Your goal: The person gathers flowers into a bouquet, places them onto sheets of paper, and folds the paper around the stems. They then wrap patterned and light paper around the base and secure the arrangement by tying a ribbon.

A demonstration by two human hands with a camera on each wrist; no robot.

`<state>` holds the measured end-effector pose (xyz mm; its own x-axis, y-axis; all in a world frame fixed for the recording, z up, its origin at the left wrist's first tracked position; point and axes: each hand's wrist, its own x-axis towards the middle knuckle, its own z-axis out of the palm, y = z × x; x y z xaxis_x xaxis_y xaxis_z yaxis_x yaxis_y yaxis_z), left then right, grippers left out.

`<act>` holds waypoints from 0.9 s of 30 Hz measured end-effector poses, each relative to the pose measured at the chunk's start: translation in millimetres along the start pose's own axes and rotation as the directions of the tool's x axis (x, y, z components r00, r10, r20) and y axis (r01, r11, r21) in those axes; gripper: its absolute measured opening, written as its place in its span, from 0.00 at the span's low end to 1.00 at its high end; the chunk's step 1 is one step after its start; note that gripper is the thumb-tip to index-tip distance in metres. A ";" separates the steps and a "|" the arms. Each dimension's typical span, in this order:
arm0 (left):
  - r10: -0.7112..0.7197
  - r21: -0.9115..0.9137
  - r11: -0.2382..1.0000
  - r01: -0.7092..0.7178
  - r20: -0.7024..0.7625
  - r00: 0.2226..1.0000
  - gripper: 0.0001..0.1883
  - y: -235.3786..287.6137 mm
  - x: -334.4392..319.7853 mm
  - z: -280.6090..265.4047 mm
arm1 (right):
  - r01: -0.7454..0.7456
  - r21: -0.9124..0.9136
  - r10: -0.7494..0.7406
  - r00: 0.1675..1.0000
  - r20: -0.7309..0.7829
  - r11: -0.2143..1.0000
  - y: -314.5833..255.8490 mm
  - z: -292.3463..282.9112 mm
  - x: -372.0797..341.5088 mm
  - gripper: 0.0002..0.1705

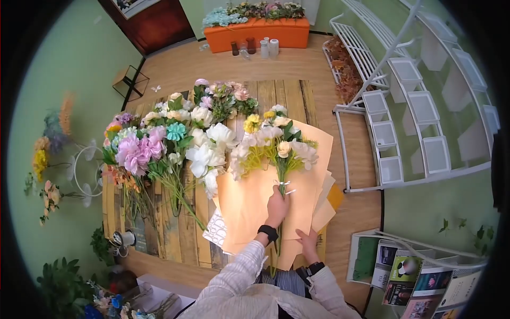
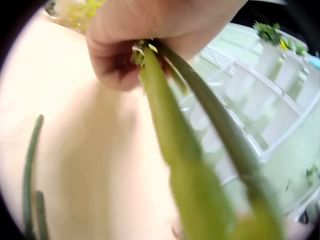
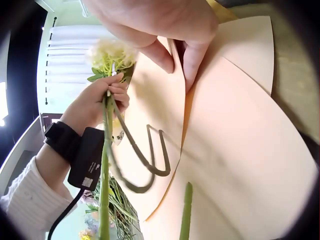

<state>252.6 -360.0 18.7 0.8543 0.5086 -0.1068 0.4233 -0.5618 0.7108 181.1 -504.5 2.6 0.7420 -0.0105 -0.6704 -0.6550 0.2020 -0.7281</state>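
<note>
My left hand (image 1: 277,208) grips a bouquet by its green stems (image 2: 167,125), just below a white tie (image 1: 284,184). Cream roses (image 1: 283,149), pale blossoms and yellow flowers make up its head, which lies over peach wrapping paper (image 1: 244,207). Some stems are bent into hooks in the right wrist view, and their ends hang below the fist. To the right of the stems, my right hand (image 3: 160,25) pinches the edge of a paper sheet (image 3: 155,100) between thumb and finger. Other sheets (image 3: 250,115) lie beneath it.
On the left of the plank table (image 1: 202,250) lie pink peonies (image 1: 141,151), white flowers (image 1: 207,151) and other loose stems. A ribbon spool (image 1: 125,238) sits at the near left corner. White racks (image 1: 390,135) stand right, with an orange planter (image 1: 257,36) at the back.
</note>
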 end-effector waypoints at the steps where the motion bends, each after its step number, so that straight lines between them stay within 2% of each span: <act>1: -0.029 -0.154 0.987 0.040 0.077 0.997 0.12 -8.4 3.2 7.1 | -0.012 -0.066 0.012 1.000 0.014 0.998 1.6 -2.0 2.6 0.17; 3: -0.062 -0.457 0.870 0.187 0.274 0.960 0.14 -4.5 -1.3 -4.5 | -0.018 -0.130 0.022 0.999 0.028 0.991 1.9 -4.0 4.4 0.19; 4: -0.057 -0.457 0.871 0.181 0.271 0.961 0.14 -7.1 -7.8 -8.0 | -0.019 -0.139 0.022 1.000 0.021 0.990 1.9 -3.5 5.5 0.18; 6: 0.033 -0.767 0.552 0.326 0.411 0.911 0.13 -18.1 -33.7 -12.3 | -0.014 -0.142 0.016 1.000 0.016 0.990 -0.9 -1.1 5.8 0.17; 8: -0.057 -0.638 0.528 0.560 0.631 0.774 0.12 -23.8 -62.2 -22.8 | -0.004 -0.092 0.010 0.998 0.062 0.996 -4.0 1.0 5.0 0.17; 9: -0.054 -0.641 0.531 0.555 0.628 0.777 0.12 -27.4 -71.6 -26.9 | 0.001 -0.090 0.005 0.998 0.066 0.996 -3.0 1.2 6.9 0.17; 11: -0.065 -0.514 0.589 0.623 0.739 0.670 0.14 -30.8 -85.4 -31.6 | 0.021 -0.034 -0.019 0.999 0.044 0.999 -2.9 0.6 9.5 0.15; 12: -0.062 -0.516 0.587 0.624 0.739 0.671 0.14 -30.1 -89.0 -30.4 | 0.023 -0.038 -0.021 0.999 0.043 0.999 -4.8 0.1 8.4 0.15; 13: -0.131 -0.459 0.782 0.420 0.539 0.832 0.14 -28.7 -91.8 -28.0 | 0.024 0.002 -0.024 0.999 0.047 1.000 -7.3 0.2 9.0 0.15; 14: -0.125 -0.312 0.924 0.219 0.296 0.947 0.15 -26.9 -93.0 -25.9 | 0.027 0.042 -0.029 0.998 0.051 0.999 -12.1 1.4 9.3 0.15; 15: -0.123 -0.318 0.922 0.219 0.294 0.948 0.15 -25.5 -92.9 -24.3 | 0.031 0.037 -0.033 0.998 0.051 0.999 -16.5 1.7 11.0 0.15; 18: -0.288 -0.255 0.892 0.374 0.318 0.903 0.16 -25.1 -94.4 -22.1 | -0.009 0.076 0.004 0.998 0.059 0.997 -16.7 1.8 13.0 0.16; 20: -0.275 -0.249 0.903 0.350 0.292 0.916 0.17 -21.2 -97.1 -21.4 | -0.060 0.285 0.039 0.996 0.078 0.957 -15.3 5.9 13.8 0.17; 22: -0.272 -0.236 0.911 0.339 0.276 0.922 0.17 -13.2 -104.6 -21.3 | -0.079 0.303 0.050 0.994 0.102 0.950 -14.1 3.7 11.0 0.17; 24: -0.449 -0.284 0.723 0.630 0.501 0.740 0.15 19.5 -102.6 -51.1 | -0.109 0.329 0.070 0.989 0.130 0.938 -8.3 2.0 13.8 0.17; 25: -0.457 -0.281 0.718 0.637 0.501 0.735 0.15 9.3 -106.2 -45.3 | -0.201 0.367 0.145 0.974 0.173 0.908 -5.5 -2.5 19.8 0.16; 26: -0.386 -0.446 0.596 0.668 0.570 0.725 0.13 -7.1 -111.2 -32.5 | -0.292 0.396 0.220 0.951 0.218 0.871 -1.5 -8.9 24.1 0.16; 27: -0.302 -0.587 0.440 0.680 0.617 0.727 0.13 -14.0 -115.7 -28.9 | -0.308 0.409 0.218 0.943 0.252 0.859 -0.9 -10.0 24.8 0.16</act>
<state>139.1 -392.1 41.1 0.6795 0.1370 -0.7208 0.5902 0.4815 0.6480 198.6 -514.8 -14.7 0.5928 0.2809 -0.7548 -0.7328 0.5769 -0.3608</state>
